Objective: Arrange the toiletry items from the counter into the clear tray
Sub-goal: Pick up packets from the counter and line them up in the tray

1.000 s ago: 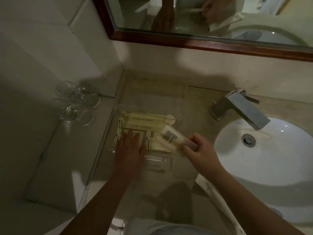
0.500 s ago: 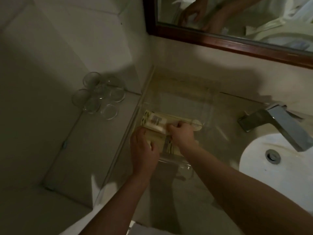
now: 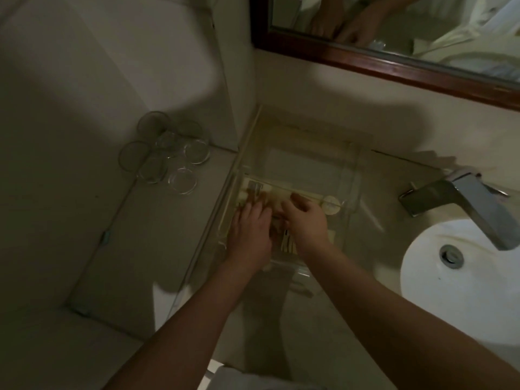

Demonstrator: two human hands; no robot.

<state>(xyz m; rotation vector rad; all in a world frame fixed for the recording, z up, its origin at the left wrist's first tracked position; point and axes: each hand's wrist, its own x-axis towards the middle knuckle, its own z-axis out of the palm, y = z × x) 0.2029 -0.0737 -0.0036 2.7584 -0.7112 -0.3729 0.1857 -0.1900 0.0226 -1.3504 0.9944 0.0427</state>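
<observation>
A clear tray [image 3: 353, 175] stands on the counter against the wall, left of the sink. Several pale yellow toiletry packets [image 3: 281, 191] lie in its near half, with a round white cap [image 3: 331, 204] at their right end. A white packet with a grey label [image 3: 254, 188] lies at the back left of the pile. My left hand [image 3: 250, 235] rests flat on the packets, fingers spread. My right hand [image 3: 305, 220] lies beside it on the pile, fingers curled down onto the packets. Whether either hand grips one is hidden.
Several clear drinking glasses [image 3: 166, 159] stand on a lower ledge to the left. A chrome faucet [image 3: 461, 204] and white sink [image 3: 464, 280] are on the right. A wood-framed mirror [image 3: 394, 60] hangs above. A glass panel edge [image 3: 213, 237] runs along the tray's left side.
My right hand carried the white labelled packet from the tray's right side over to the back left of the pile and let it go. The view swung left.
</observation>
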